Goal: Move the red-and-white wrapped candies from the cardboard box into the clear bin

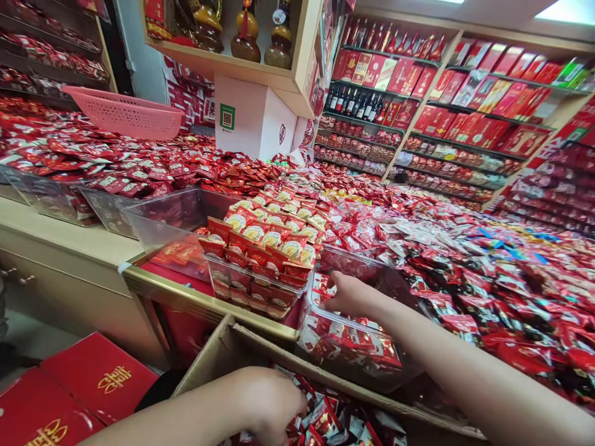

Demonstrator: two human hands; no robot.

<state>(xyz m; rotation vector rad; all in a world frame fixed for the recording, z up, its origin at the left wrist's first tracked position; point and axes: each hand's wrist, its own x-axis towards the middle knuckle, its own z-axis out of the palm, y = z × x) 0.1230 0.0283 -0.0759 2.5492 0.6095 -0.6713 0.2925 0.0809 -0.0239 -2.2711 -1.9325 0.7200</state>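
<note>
Stocked shelves line the far right of the shop, beyond a desk heaped with sweets. From the head view, our right hand is at the clear bin, fingers curled over its packets; whether it pinches one, we cannot tell. Our left hand sits in the carton, fingertips hidden, loose packets just to its right. The carton's far wall slants from far left to near right; the bin lies just beyond, nearer our right hand.
</note>
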